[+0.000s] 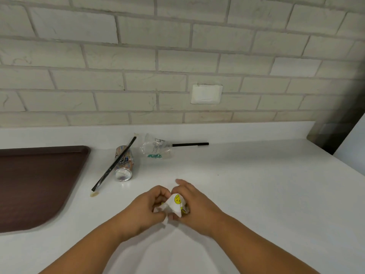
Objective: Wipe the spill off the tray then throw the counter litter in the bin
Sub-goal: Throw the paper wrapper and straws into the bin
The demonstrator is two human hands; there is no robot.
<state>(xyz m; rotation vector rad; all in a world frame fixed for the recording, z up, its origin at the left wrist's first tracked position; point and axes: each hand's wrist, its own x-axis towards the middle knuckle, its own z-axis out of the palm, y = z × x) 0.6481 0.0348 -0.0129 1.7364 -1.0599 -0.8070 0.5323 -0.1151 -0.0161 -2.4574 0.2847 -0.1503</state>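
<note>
Both hands hold a crumpled white napkin [173, 205] with yellow smiley faces, just above the white counter [246, 184]. My left hand [147, 207] grips its left side and my right hand [194, 204] wraps its right side. The dark brown tray [33, 184] lies at the left, partly cut off by the frame edge; I see no spill on its visible part. Behind the hands a drink can [124, 164] lies on its side with a black straw [113, 165] across it. A clear plastic cup [157, 148] lies tipped over, with a second black straw [190, 144] beside it.
A brick wall with a white outlet plate [206, 94] backs the counter. A dark panel [339, 131] stands at the counter's far right end. No bin is in view.
</note>
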